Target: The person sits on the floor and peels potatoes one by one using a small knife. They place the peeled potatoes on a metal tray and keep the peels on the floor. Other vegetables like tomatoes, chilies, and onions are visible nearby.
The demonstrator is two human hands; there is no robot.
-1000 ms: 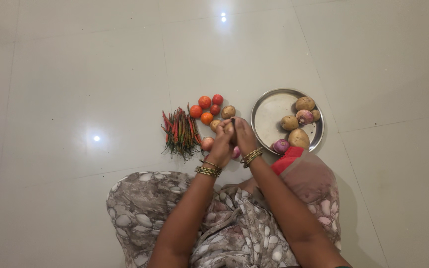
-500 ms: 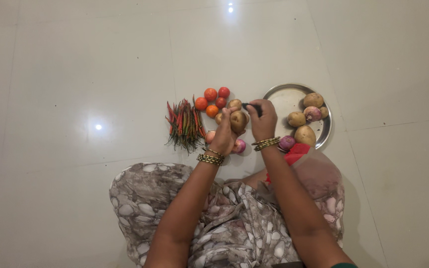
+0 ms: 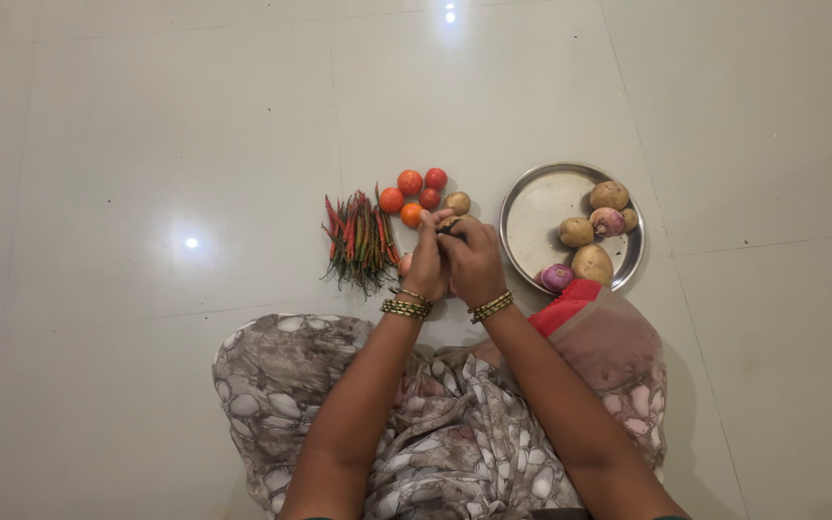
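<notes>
Floor: pale tiles, person seated.
Steel plate: potatoes and onions at its right side.
Chillies: bundle left of hands.
Left hand: grip closed around potato.
Right hand: pressed against same potato; tool not discernible.

Both forearms reach forward from the lap and converge just left of the steel plate. Left hand and right hand are pressed together, fingers curled inward, knuckles up. What they grip is mostly hidden between them. Bangles sit on both wrists. Right elbow lies nearer the plate than the left.
</notes>
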